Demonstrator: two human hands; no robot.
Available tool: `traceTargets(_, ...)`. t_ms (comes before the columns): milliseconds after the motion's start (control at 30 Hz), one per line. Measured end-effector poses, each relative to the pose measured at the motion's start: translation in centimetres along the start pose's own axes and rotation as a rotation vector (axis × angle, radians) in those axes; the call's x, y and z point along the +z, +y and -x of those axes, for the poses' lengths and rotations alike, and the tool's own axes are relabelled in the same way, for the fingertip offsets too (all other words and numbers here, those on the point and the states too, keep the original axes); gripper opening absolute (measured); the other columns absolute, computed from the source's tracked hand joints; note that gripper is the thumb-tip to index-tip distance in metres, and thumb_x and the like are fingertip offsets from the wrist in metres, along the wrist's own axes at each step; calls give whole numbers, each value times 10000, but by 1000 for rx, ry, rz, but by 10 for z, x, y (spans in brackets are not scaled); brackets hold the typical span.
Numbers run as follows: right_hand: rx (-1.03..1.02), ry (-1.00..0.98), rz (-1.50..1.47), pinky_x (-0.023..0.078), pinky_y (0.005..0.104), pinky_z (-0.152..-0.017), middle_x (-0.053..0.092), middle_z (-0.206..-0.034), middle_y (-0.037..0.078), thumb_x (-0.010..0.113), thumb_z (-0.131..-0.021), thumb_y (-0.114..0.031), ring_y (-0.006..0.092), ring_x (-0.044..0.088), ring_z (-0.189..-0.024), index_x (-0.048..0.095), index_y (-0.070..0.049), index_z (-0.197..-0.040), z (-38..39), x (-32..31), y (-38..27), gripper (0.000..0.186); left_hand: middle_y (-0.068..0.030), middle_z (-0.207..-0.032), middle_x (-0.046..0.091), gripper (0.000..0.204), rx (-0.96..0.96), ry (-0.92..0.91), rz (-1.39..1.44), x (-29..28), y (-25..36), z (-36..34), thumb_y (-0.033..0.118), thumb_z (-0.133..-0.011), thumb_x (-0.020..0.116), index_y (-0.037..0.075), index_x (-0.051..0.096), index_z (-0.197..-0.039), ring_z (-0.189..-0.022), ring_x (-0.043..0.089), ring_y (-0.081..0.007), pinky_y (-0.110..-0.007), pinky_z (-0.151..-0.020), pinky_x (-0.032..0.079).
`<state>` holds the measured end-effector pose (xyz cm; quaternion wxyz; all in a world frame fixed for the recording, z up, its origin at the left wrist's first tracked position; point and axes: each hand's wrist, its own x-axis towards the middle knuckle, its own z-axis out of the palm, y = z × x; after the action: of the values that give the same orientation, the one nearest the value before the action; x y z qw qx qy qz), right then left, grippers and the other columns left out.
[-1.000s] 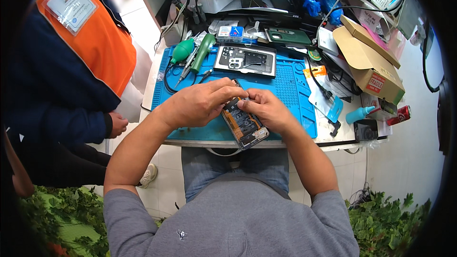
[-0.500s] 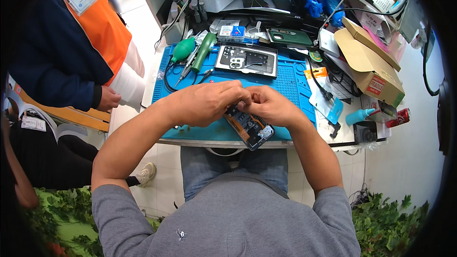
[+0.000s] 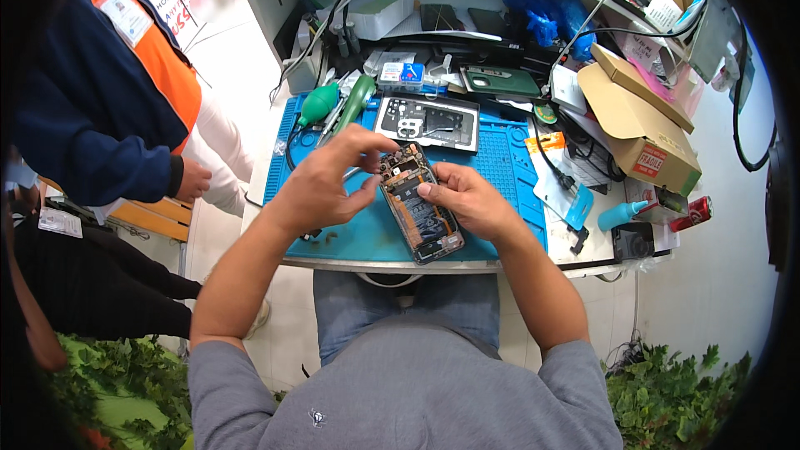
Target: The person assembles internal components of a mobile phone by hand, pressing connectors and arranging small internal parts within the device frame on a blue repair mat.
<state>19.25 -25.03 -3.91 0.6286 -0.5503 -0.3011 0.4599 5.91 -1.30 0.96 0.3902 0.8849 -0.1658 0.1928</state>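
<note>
Grey short-sleeved shirt — small stitched emblem — faded blue jeans

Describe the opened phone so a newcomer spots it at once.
Start from the blue mat. Over its near part, the right hand grips the phone by one edge. An orange strip beside its dark battery sets it apart from the tray beyond.

The opened phone shows smooth, plastic-looking parts, the blue mat a matt, rubbery surface, the brown carton matt cardboard, the blue bag crinkled, glossy plastic, and the grey shirt matt cloth.
</note>
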Motion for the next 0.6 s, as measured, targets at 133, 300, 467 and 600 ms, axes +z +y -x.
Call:
traceTargets(133,-18,27,-181,652,332,-954,776,-1277,89,682,-1148,-220,135,768,-1114,643,15,-1422,1,1,4,363,-58,-1142,667,550,-322,315,224,8,-9,16,-40,-950,832,-4,619,-1456,-1014,707,-132,-291,-851,642)
traceTargets(300,-42,86,-213,682,335,-886,772,-1285,80,668,-1149,-203,136,780,-1094,633,-15,-1438,-4,4,8,347,-134,-1228,763,585,-619,261,722,37,-21,29,50,-985,859,-87,599,-1491,-962,763,-137,-282,-824,639)
traceTargets(467,-37,94,-212,695,325,-839,776,-1274,78,676,-1135,-184,127,786,-1063,628,-14,-1449,-5,4,14,360,-126,-1165,801,490,-629,264,755,47,-12,28,90,-994,860,-87,668,-1409,-984,784,-139,-274,-805,639)
traceTargets(600,-8,109,-260,655,255,-759,792,-1219,59,661,-1087,-97,97,785,-978,635,-22,-1440,-2,14,7,362,-115,-1123,806,443,-656,294,759,48,-12,29,65,-984,855,-85,688,-1366,-946,780,-128,-267,-780,636)
